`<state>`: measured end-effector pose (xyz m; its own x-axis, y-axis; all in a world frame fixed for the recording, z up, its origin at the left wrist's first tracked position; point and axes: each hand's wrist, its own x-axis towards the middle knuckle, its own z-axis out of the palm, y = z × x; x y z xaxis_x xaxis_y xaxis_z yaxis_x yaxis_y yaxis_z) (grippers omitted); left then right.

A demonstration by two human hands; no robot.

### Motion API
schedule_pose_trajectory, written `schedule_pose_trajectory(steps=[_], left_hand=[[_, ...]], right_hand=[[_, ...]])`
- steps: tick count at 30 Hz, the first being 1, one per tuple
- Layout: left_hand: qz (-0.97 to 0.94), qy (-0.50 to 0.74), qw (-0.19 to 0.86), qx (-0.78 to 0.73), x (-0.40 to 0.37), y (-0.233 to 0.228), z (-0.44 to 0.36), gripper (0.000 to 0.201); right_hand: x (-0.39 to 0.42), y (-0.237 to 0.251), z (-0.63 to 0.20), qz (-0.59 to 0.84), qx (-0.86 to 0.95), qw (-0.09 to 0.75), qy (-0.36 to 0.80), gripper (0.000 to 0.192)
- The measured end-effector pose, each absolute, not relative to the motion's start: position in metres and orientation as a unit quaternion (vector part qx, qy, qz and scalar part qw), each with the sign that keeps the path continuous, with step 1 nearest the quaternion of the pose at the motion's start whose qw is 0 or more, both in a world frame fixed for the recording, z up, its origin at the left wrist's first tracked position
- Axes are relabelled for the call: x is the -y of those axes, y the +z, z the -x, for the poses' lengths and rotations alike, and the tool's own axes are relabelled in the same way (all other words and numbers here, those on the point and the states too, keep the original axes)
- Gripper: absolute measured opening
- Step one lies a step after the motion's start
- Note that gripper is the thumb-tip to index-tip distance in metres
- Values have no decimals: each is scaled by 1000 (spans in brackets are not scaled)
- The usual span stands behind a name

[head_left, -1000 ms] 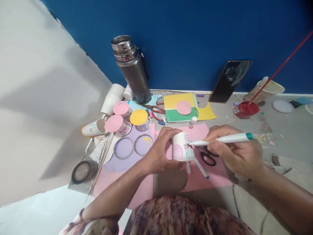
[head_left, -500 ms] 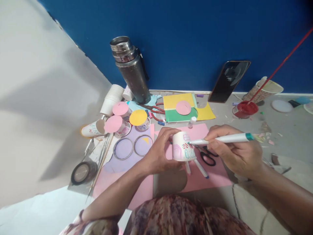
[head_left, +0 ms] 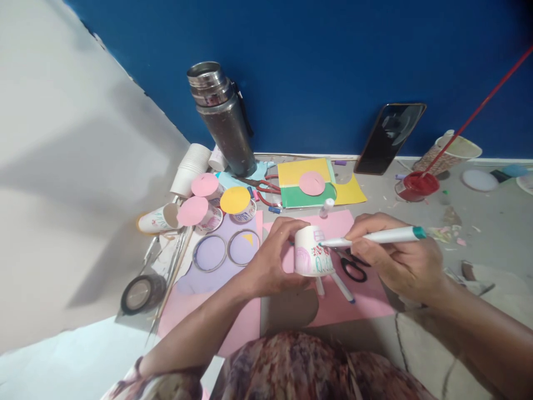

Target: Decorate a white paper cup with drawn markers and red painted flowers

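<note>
My left hand (head_left: pixel 272 256) grips a small white paper cup (head_left: pixel 311 253), held upside down over a pink paper sheet (head_left: pixel 358 300). The cup's side carries pink, red and teal drawings. My right hand (head_left: pixel 400 261) holds a white marker with a teal end (head_left: pixel 377 237). Its tip touches the cup's side near the upper right. Black scissors (head_left: pixel 353 268) and two more markers (head_left: pixel 342 286) lie on the pink sheet just under my hands.
A steel flask (head_left: pixel 222 119) stands at the blue wall beside a stack of white cups (head_left: pixel 190 168). Decorated cups with pink and yellow paper lids (head_left: pixel 235 201), two rings (head_left: pixel 227 250), a tape roll (head_left: pixel 141 293), coloured sheets (head_left: pixel 310 186), a phone (head_left: pixel 389 139) and a red paint pot (head_left: pixel 416 186) surround the work spot.
The cup and the marker tip shifted very slightly; the marker stays against the cup's side. Nothing was picked up or let go.
</note>
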<state>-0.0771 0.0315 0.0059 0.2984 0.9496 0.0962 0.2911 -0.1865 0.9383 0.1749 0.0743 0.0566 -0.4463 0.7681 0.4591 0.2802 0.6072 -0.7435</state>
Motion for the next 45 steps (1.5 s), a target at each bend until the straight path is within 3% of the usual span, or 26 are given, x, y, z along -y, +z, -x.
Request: schedule_pose_trajectory(steps=[45], left_hand=[[-670,361,454,-464,-32,14,76,84]], right_hand=[[-71,58,-183,305,803,391,332,13]])
